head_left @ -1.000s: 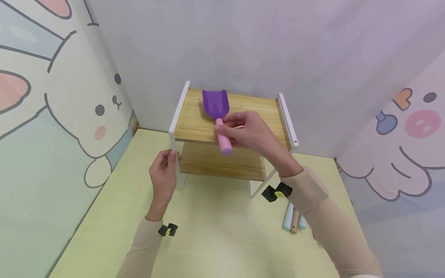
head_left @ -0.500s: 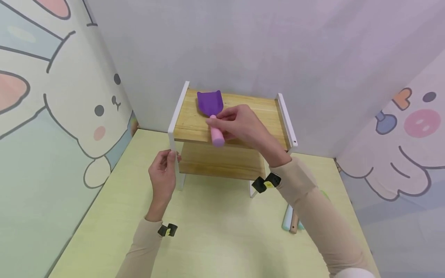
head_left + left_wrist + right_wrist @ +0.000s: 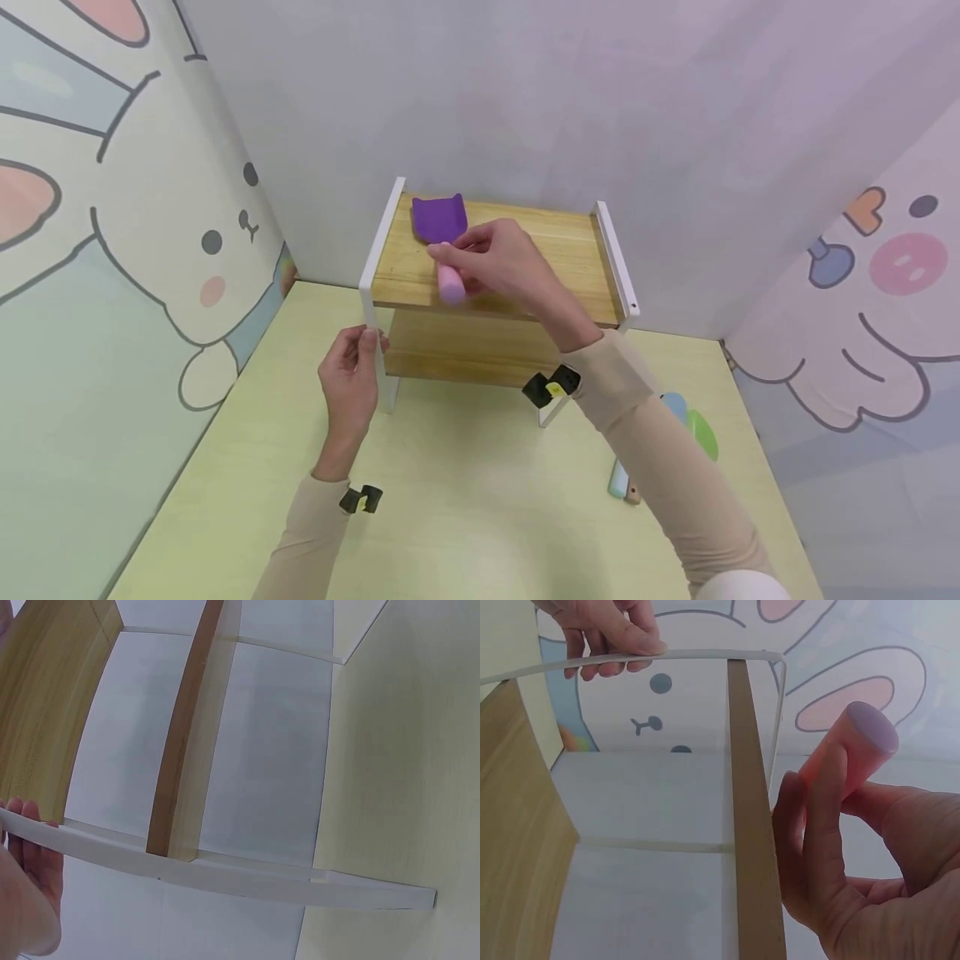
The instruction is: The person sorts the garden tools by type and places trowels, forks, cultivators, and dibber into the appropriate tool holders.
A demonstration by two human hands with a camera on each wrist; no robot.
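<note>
My right hand pinches the pink handle of a toy shovel between thumb and fingers. The shovel's purple blade points to the back, over the left part of a two-tier wooden shelf's top board. In the right wrist view the handle's round end sticks out past the board's brown edge. My left hand grips the white left post of the shelf, just below the top board. Seen from the left wrist, its fingers wrap behind the white post.
On the pale yellow table at right lie several tools, partly hidden under my right sleeve: a light blue handle, a brown one and a green blade. Walls with cartoon animals stand left and right, a plain one behind.
My right hand has carried the shovel leftward and slightly back across the top board. The left hand stays on the post. More of the tools at right has come into sight beyond the sleeve.
</note>
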